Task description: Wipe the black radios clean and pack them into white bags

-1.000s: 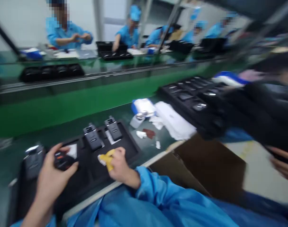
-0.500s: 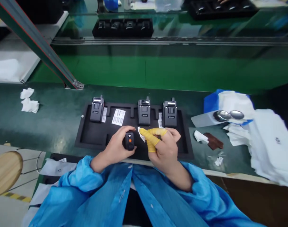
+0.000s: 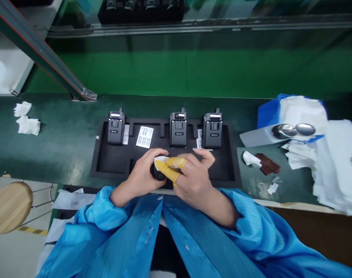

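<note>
My left hand (image 3: 143,172) is wrapped round a black two-way radio (image 3: 158,175), held end-up over the front of the black tray (image 3: 112,172). With yellow-covered fingers, my right hand (image 3: 190,172) presses a small white wipe (image 3: 159,159) onto the radio's upturned end, covering its buttons. Behind the hands, three similar radios marked "Riton" rest along the tray's back edge: a left one (image 3: 115,126), a middle one (image 3: 178,129) and a right one (image 3: 212,129). Between the left and middle radios a white label sheet (image 3: 144,137) lies in the tray.
At right, a blue box (image 3: 268,112) holds white wipes, with a silver-topped bottle (image 3: 258,136) lying before it. Used wipes (image 3: 251,159), a brown cloth (image 3: 268,164) and a white stack (image 3: 344,166) are nearby. A metal post (image 3: 48,54) slants at left; a stool (image 3: 11,206) stands below.
My right hand has moved left, bringing the wipe from beside the radio onto its end. The radio's white and orange buttons are now covered. The camera view has shifted slightly.
</note>
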`<move>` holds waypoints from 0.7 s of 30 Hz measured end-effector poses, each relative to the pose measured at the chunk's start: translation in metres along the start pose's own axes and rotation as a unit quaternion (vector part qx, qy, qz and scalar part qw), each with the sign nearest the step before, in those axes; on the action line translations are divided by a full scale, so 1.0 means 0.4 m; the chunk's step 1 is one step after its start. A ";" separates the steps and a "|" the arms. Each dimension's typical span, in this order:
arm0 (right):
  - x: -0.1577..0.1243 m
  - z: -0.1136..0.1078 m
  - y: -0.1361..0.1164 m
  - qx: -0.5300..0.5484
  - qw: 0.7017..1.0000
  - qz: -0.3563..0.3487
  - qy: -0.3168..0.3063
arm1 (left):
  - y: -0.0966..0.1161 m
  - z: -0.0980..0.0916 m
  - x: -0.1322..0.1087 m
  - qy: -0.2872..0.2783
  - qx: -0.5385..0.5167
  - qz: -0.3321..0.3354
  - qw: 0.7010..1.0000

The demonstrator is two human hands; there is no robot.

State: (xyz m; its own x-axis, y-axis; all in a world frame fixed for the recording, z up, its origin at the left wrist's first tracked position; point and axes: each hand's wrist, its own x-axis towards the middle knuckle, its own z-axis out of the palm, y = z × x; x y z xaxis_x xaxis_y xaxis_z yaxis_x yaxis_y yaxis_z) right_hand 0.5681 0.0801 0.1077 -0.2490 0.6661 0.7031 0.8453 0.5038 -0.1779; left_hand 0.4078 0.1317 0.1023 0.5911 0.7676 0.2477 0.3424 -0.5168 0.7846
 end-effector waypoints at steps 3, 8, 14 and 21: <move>-0.010 -0.002 0.012 0.048 0.999 0.011 -0.003 | 0.002 0.000 0.003 0.000 0.006 -0.009 1.000; -0.027 -0.001 0.034 0.063 0.994 0.084 0.026 | 0.009 0.002 0.005 0.007 0.023 -0.011 1.000; -0.009 0.004 0.022 0.031 0.996 0.074 0.046 | 0.012 0.005 0.004 0.005 0.023 0.000 1.000; -0.004 0.007 0.012 0.036 0.999 0.024 0.000 | 0.012 -0.002 0.010 -0.011 0.016 -0.016 1.000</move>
State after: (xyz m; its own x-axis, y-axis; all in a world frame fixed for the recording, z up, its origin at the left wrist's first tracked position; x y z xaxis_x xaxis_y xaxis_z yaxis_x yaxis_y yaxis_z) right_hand 0.5713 0.0831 0.1038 -0.2093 0.6902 0.6927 0.8198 0.5100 -0.2604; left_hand 0.4112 0.1327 0.1077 0.5950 0.7760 0.2095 0.3849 -0.5039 0.7733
